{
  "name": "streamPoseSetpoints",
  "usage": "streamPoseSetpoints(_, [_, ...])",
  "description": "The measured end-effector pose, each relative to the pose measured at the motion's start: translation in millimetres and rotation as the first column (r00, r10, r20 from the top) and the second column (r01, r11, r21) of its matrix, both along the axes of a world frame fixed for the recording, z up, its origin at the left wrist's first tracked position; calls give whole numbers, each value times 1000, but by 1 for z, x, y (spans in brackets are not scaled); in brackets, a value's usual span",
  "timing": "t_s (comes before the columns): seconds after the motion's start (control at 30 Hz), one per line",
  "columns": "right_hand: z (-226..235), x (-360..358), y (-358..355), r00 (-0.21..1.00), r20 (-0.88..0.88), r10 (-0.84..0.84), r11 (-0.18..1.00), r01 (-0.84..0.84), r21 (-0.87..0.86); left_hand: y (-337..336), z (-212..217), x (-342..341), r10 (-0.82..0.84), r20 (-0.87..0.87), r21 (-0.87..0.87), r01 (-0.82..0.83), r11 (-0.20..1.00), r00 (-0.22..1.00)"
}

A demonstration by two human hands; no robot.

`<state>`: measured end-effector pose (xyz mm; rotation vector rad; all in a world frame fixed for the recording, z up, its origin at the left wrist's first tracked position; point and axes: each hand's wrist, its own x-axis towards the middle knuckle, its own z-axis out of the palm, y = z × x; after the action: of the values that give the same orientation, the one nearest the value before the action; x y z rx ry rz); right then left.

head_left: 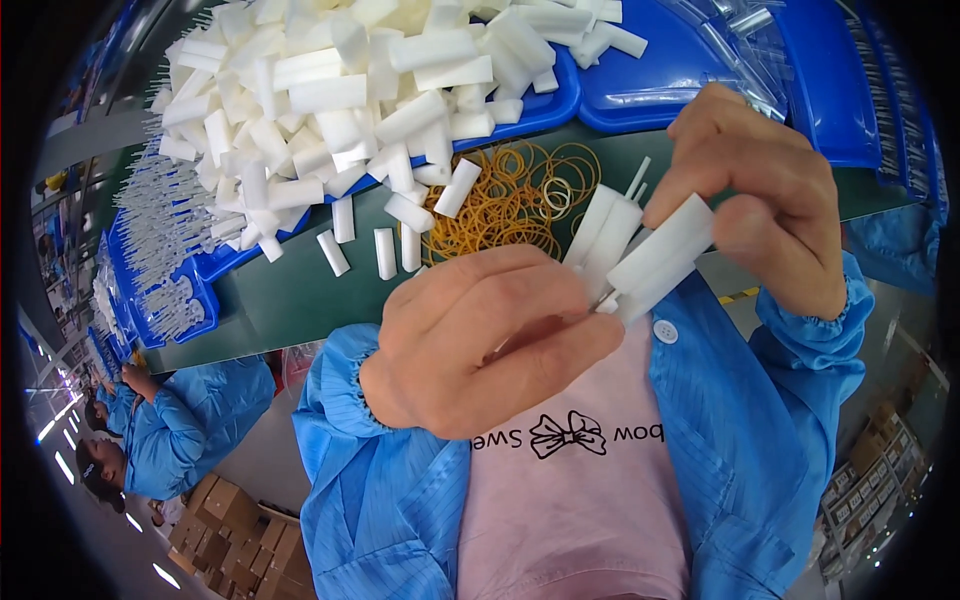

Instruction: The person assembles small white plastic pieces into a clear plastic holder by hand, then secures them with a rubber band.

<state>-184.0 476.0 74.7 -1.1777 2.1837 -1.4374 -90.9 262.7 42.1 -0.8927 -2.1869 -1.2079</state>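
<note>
In front of my chest both hands are at a small bundle of white foam pieces. My left hand (490, 340) is closed, its thumb and fingertips pinching the lower end of the bundle. One pair of upright foam blocks (600, 235) leans away from me, with thin pale rods (638, 178) sticking out beside it. Nearer to me, a larger white foam block (662, 257) slants up to the right. My right hand (765, 190) is closed, its bent fingers and thumb gripping that block's upper end. Fingers hide where the pieces meet.
A big heap of white foam blocks (330, 120) fills a blue tray and spills onto the green table (290, 310). Amber rubber bands (500, 215) lie behind my left hand. Thin clear rods (165, 250) fill a tray at left; clear tubes (745, 60) lie at far right. Co-workers sit at left.
</note>
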Motion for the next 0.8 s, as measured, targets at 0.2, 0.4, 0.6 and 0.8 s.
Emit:
streamPoseSetpoints(0.2, [-4,4,-4,985,163,64,997,-69,26,-1,4,2,-37,-11,-10,37,999,999])
streamPoseSetpoints(0.4, [-6,9,-4,982,177,65,998,-64,-13,-14,-3,3,17,63,66,-21,998,998])
streamPoseSetpoints(0.6, [-9,13,-16,985,-174,-13,999,20,38,-12,11,-8,-121,590,183,14,983,799])
streamPoseSetpoints(0.8, [-21,8,-31,965,-256,-63,997,71,22,-8,-6,-13,190,236,-95,-172,981,953])
